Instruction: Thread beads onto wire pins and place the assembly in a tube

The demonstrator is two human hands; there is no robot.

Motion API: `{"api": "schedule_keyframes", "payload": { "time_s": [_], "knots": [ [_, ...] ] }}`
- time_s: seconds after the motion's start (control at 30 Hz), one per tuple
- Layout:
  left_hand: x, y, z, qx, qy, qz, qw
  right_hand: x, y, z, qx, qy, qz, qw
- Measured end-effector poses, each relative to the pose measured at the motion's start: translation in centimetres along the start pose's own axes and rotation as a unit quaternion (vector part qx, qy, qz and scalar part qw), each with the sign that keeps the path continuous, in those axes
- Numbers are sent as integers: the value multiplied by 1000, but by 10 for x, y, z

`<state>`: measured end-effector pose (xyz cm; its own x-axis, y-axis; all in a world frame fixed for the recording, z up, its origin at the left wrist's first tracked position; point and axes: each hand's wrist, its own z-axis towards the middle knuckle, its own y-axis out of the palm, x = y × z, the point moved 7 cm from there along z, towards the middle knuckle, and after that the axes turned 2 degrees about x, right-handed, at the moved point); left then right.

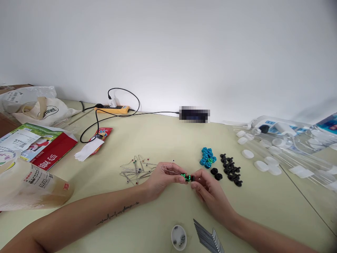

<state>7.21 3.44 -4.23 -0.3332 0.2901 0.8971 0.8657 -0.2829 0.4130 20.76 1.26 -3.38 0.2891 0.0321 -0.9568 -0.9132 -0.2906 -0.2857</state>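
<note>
Near the middle of the table, my left hand (167,177) pinches a small green and black part (186,177), with thin wires sticking out above the fingers. My right hand (206,188) closes on the black end of the same part from the right. Left of my hands lies a loose pile of metal pins and wires (135,170) with small coloured beads. Blue knobs (206,156), a green one among them, are grouped beyond my right hand. Black knobs (230,168) lie in rows to their right.
A white cup of small metal parts (178,238) and a row of bent metal rods (207,236) lie at the near edge. A drink cup (39,184) stands left. Clear tubes (286,154) and white caps (271,165) lie right. A power strip (112,109) sits by the wall.
</note>
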Motion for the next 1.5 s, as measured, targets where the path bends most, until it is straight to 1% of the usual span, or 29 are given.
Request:
{"api": "schedule_keyframes", "payload": {
  "time_s": [0.13,0.3,0.47,0.63,0.8,0.97,1.03,1.13,1.3,1.43,1.5],
  "knots": [
    [0,2,0,-14,-1,-1,1000,0,2,0,-20,-2,-21,1000],
    [0,0,0,-1,1,-1,1000,1,-1,1,7,2,5,1000],
    [0,2,0,-18,1,0,1000,2,2,0,-17,6,-16,1000],
    [1,1,0,-9,3,-5,1000,2,0,0,-3,8,23,1000],
    [1,3,0,-18,-2,1,1000,1,2,-1,-20,4,-16,1000],
    [0,1,0,-5,-3,-1,1000,1,-2,0,18,7,3,1000],
    [0,1,1,-9,-3,-3,1000,1,-1,1,10,9,5,1000],
    [0,3,0,-20,0,-6,1000,1,2,1,-19,7,5,1000],
    [0,1,0,-13,1,-9,1000,4,-1,1,7,18,23,1000],
    [0,3,0,-23,3,-13,1000,4,2,0,-20,20,28,999],
    [1,3,0,-23,4,-13,1000,3,2,0,-20,19,27,999]
  ]
}}
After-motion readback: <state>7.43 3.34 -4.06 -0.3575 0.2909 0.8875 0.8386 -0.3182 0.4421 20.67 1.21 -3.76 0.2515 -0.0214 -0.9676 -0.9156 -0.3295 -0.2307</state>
